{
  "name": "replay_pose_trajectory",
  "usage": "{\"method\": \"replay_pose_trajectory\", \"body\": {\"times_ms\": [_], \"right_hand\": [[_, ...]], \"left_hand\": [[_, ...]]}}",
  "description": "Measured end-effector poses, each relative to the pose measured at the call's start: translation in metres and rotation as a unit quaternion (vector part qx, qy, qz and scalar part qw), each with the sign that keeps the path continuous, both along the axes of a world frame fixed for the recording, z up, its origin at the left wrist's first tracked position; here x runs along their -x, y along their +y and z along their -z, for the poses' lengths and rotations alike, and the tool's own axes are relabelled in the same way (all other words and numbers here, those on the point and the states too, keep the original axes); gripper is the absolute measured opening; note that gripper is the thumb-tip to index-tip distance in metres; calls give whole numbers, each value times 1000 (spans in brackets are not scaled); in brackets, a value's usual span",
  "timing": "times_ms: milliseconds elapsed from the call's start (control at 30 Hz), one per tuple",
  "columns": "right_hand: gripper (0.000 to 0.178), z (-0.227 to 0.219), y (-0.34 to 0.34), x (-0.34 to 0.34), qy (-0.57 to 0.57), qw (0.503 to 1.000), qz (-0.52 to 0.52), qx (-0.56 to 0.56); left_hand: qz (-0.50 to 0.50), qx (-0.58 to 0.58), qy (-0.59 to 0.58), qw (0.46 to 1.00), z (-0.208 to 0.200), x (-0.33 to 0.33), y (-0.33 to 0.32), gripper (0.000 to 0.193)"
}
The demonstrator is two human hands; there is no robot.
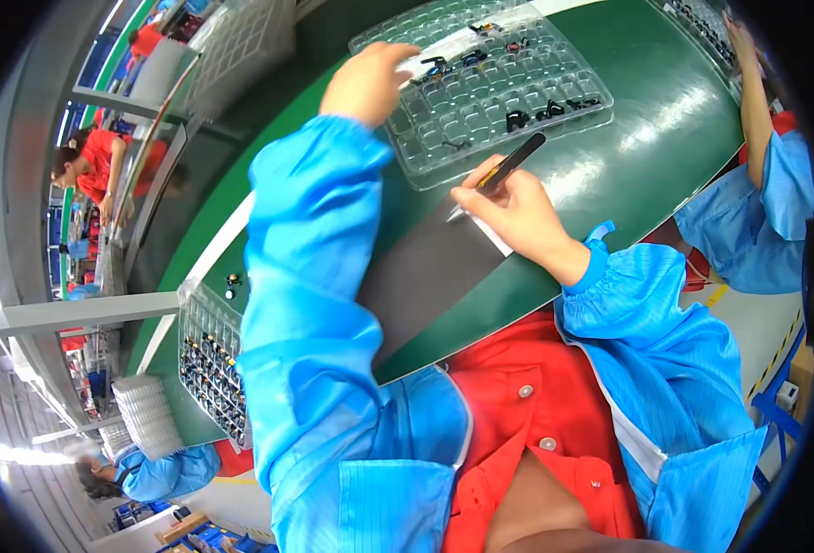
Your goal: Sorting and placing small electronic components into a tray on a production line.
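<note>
My left hand [363, 85] reaches over the left edge of a clear plastic tray [413, 169], thumb and forefinger apart. I see nothing between them. The tray has rows of molded pockets, with small black parts [554, 111] in several of them. Black tweezers [523, 157] are held in my right hand [518, 217], pen-like between thumb and fingers. Their pale tips point down and left over a dark grey mat [435, 272] on the green table. That hand is at the mat's right edge, near the tray's front side.
Another tray [213, 369] full of small parts lies to the left on the green table [647, 138], with a small loose part [232, 286] beside it. A co-worker's arm [751, 111] reaches a tray at the far right. A grey metal bar [75, 316] crosses on the left.
</note>
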State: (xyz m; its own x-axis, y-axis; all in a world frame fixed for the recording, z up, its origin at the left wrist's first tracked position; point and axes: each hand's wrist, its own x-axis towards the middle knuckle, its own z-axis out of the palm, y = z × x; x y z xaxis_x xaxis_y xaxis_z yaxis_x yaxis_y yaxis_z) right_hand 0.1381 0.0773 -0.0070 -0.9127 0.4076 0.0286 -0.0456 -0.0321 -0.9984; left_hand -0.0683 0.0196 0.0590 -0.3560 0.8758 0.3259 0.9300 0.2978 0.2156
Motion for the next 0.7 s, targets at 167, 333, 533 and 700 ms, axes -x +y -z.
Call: {"method": "replay_pose_trajectory", "body": {"times_ms": [167,333,533,700], "right_hand": [[14,-1,7,1,-19,1000,4,-11],[14,-3,7,3,4,1000,29,-9],[15,3,5,6,52,994,89,-33],[16,4,0,5,62,984,119,-117]], "left_hand": [[9,77,107,991,19,7,57,34],[38,99,212,971,13,-5,53,7],[-6,-76,145,987,22,-13,42,19],[-129,-300,-302,896,-15,-42,5,30]]}}
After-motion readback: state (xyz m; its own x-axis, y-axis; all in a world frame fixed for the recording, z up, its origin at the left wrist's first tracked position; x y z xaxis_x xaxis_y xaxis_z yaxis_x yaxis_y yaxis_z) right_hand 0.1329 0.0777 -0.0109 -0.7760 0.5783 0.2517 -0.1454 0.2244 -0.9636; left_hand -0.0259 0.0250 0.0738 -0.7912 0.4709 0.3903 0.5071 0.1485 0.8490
